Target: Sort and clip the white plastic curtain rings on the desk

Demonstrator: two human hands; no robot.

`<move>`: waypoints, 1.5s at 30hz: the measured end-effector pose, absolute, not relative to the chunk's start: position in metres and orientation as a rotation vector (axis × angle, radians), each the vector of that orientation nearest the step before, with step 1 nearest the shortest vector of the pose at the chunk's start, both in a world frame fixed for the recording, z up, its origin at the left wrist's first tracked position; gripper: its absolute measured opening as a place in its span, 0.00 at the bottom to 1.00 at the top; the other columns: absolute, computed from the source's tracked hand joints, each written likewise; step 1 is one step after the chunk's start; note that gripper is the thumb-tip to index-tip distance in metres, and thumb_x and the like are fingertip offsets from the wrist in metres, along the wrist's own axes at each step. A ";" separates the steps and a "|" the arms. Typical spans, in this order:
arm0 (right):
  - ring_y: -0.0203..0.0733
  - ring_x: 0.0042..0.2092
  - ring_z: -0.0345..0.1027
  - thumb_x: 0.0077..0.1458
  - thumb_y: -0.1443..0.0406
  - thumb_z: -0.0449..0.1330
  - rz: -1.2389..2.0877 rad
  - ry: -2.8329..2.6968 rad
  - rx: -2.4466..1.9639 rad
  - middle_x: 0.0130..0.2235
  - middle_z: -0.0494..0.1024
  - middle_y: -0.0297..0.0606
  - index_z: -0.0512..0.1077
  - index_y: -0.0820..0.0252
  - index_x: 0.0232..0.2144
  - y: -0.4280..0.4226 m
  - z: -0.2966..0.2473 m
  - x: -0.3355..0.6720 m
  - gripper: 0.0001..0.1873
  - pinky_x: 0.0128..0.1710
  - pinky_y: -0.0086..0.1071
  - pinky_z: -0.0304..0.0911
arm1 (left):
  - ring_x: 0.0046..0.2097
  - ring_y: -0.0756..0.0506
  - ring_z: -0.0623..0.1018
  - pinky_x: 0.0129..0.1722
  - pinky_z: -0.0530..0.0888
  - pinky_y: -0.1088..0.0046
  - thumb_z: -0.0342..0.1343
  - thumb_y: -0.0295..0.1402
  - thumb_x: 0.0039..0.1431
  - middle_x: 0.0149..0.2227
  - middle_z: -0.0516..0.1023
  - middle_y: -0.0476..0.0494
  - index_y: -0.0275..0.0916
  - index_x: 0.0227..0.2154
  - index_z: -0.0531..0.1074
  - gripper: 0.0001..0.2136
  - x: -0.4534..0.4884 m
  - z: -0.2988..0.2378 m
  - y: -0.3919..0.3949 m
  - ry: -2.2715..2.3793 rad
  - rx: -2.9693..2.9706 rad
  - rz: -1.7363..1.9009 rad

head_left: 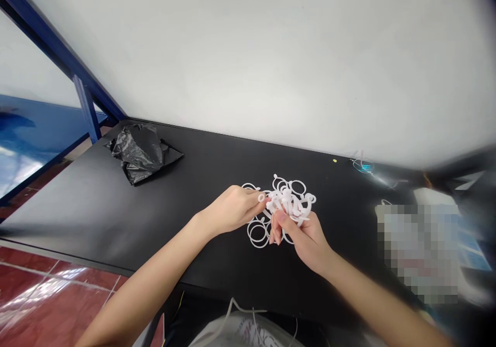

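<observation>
White rings (287, 199): bunched over the worktop (209, 166)
Right hand (308, 238): curled closed round the bunch, thumb on top, likely anchoring it
Left hand (238, 207): fingers partly bent at its left edge, presumably free to adjust; grip, can't tell
Forearms (166, 264): angled inward, converging

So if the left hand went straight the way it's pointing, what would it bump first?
Most likely the white rings bunched in the right hand. The left hand looks right beside them, maybe touching; depth is unclear.
</observation>
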State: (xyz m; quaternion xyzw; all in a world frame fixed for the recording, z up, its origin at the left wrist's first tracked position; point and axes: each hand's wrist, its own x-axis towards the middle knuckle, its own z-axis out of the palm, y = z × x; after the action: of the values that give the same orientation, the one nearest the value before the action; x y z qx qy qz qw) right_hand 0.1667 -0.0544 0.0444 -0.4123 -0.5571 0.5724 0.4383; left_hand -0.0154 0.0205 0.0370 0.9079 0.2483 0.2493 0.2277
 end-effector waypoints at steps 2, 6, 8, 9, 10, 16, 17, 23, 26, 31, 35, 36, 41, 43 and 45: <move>0.32 0.26 0.67 0.64 0.58 0.55 1.487 -1.385 -1.032 0.23 0.70 0.32 0.70 0.62 0.24 -0.053 0.048 0.167 0.19 0.30 0.29 0.67 | 0.24 0.51 0.66 0.26 0.62 0.74 0.43 0.34 0.67 0.24 0.69 0.49 0.36 0.29 0.67 0.13 -0.016 0.039 0.021 0.723 2.414 0.668; 0.33 0.25 0.70 0.62 0.57 0.58 1.792 -1.370 -0.951 0.23 0.74 0.34 0.73 0.65 0.29 -0.048 0.052 0.168 0.16 0.28 0.27 0.68 | 0.44 0.45 0.76 0.40 0.73 0.71 0.51 0.32 0.60 0.48 0.76 0.40 0.38 0.54 0.65 0.19 -0.014 0.044 0.018 0.672 1.985 0.657; 0.32 0.23 0.71 0.61 0.57 0.59 1.981 -1.327 -0.864 0.25 0.77 0.36 0.74 0.66 0.31 -0.043 0.053 0.169 0.16 0.24 0.25 0.68 | 0.48 0.45 0.76 0.43 0.74 0.71 0.49 0.31 0.60 0.52 0.74 0.40 0.40 0.55 0.66 0.19 -0.011 0.043 0.017 0.569 1.733 0.564; 0.32 0.23 0.72 0.60 0.57 0.60 2.062 -1.293 -0.822 0.27 0.78 0.38 0.75 0.66 0.33 -0.040 0.054 0.171 0.15 0.22 0.24 0.67 | 0.46 0.45 0.77 0.41 0.74 0.72 0.49 0.32 0.61 0.50 0.76 0.41 0.40 0.53 0.68 0.17 -0.009 0.041 0.016 0.541 1.615 0.514; 0.32 0.23 0.73 0.60 0.57 0.61 2.129 -1.258 -0.788 0.29 0.80 0.40 0.75 0.66 0.35 -0.037 0.055 0.172 0.15 0.20 0.23 0.67 | 0.41 0.47 0.77 0.38 0.74 0.73 0.49 0.33 0.61 0.44 0.78 0.42 0.40 0.50 0.70 0.15 -0.007 0.038 0.016 0.533 1.504 0.476; 0.34 0.24 0.75 0.57 0.56 0.63 2.240 -1.236 -0.821 0.40 0.81 0.48 0.76 0.66 0.42 -0.031 0.062 0.175 0.18 0.16 0.21 0.66 | 0.22 0.54 0.69 0.22 0.66 0.79 0.57 0.32 0.51 0.25 0.72 0.52 0.36 0.39 0.69 0.11 0.006 0.019 0.011 0.548 1.194 0.527; 0.34 0.23 0.75 0.56 0.56 0.63 2.177 -1.246 -0.887 0.38 0.82 0.48 0.77 0.67 0.40 -0.032 0.061 0.174 0.18 0.16 0.21 0.65 | 0.22 0.54 0.69 0.22 0.66 0.80 0.58 0.31 0.50 0.25 0.72 0.51 0.37 0.38 0.69 0.12 0.007 0.019 0.010 0.558 1.211 0.577; 0.36 0.25 0.73 0.52 0.58 0.67 1.336 -1.149 -1.251 0.29 0.78 0.37 0.76 0.61 0.40 -0.041 0.048 0.173 0.16 0.17 0.23 0.65 | 0.32 0.50 0.74 0.32 0.69 0.77 0.61 0.34 0.50 0.33 0.78 0.48 0.36 0.39 0.72 0.13 -0.015 0.033 0.028 0.928 1.735 0.975; 0.34 0.27 0.73 0.52 0.58 0.66 1.141 -1.143 -1.312 0.43 0.79 0.43 0.77 0.59 0.39 -0.040 0.045 0.184 0.14 0.19 0.25 0.67 | 0.33 0.48 0.75 0.33 0.69 0.76 0.58 0.36 0.52 0.33 0.80 0.46 0.35 0.39 0.75 0.13 -0.046 0.043 0.063 1.208 1.947 0.903; 0.34 0.27 0.71 0.54 0.56 0.65 1.215 -1.128 -1.373 0.41 0.78 0.43 0.78 0.61 0.37 -0.036 0.040 0.197 0.14 0.21 0.27 0.67 | 0.34 0.46 0.77 0.34 0.71 0.74 0.54 0.30 0.46 0.33 0.80 0.46 0.35 0.40 0.76 0.16 -0.085 0.046 0.113 1.355 2.141 0.231; 0.35 0.27 0.71 0.55 0.56 0.64 1.232 -1.149 -1.391 0.31 0.77 0.39 0.78 0.61 0.38 -0.038 0.031 0.200 0.15 0.23 0.27 0.68 | 0.44 0.43 0.78 0.42 0.75 0.69 0.54 0.36 0.50 0.46 0.79 0.40 0.36 0.46 0.72 0.19 -0.097 0.038 0.116 1.347 2.116 0.336; 0.35 0.27 0.70 0.55 0.55 0.64 1.230 -1.150 -1.396 0.30 0.77 0.38 0.78 0.61 0.37 -0.038 0.029 0.200 0.15 0.24 0.28 0.68 | 0.46 0.42 0.78 0.44 0.75 0.68 0.54 0.38 0.52 0.47 0.78 0.39 0.36 0.46 0.71 0.19 -0.099 0.037 0.114 1.337 2.115 0.362; 0.37 0.27 0.71 0.55 0.54 0.64 1.195 -1.172 -1.439 0.28 0.77 0.38 0.77 0.60 0.37 -0.043 0.026 0.210 0.15 0.24 0.29 0.69 | 0.50 0.41 0.76 0.46 0.76 0.65 0.52 0.42 0.57 0.53 0.74 0.37 0.36 0.50 0.68 0.21 -0.114 0.033 0.100 1.358 2.036 0.385; 0.38 0.26 0.71 0.56 0.55 0.63 1.148 -1.221 -1.476 0.27 0.77 0.38 0.77 0.60 0.37 -0.048 0.028 0.215 0.14 0.25 0.31 0.70 | 0.51 0.40 0.75 0.49 0.74 0.62 0.50 0.42 0.60 0.53 0.72 0.36 0.36 0.52 0.66 0.20 -0.120 0.033 0.089 1.411 2.095 0.412; 0.39 0.26 0.72 0.58 0.56 0.61 1.088 -1.299 -1.521 0.24 0.76 0.36 0.77 0.59 0.37 -0.054 0.028 0.219 0.13 0.27 0.32 0.71 | 0.53 0.39 0.73 0.54 0.71 0.58 0.47 0.40 0.63 0.53 0.71 0.36 0.36 0.51 0.66 0.18 -0.123 0.035 0.074 1.436 2.230 0.462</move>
State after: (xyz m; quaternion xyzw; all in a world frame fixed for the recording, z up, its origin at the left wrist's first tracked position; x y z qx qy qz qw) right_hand 0.2185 -0.0543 0.0283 -0.6067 -0.5181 0.4338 0.4188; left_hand -0.1228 0.0736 0.0347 0.8076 0.5200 0.1672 0.2226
